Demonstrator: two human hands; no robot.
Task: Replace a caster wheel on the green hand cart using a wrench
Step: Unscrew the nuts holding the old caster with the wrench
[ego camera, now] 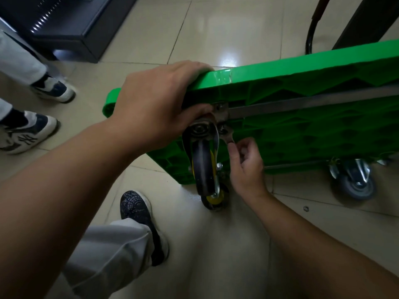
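Observation:
The green hand cart (313, 134) stands on its side on the tiled floor, ribbed underside facing me. My left hand (157, 104) grips its upper edge, thumb beside the mounting plate of a black caster wheel with a yellow hub (204, 167). A silver wrench (227, 134) sits on a bolt of that plate, and my right hand (246, 167) is shut on its handle just below. A second yellow-hubbed wheel (216, 200) lies on the floor under the mounted one. A grey caster (354, 182) is fixed at the cart's lower right.
Another person's two sneakers (54, 90) stand at the left. My own dark shoe (138, 214) is near the bottom centre. A small nut (306, 208) lies on the floor. A dark cabinet (64, 24) sits at top left, a black pole (313, 29) at top right.

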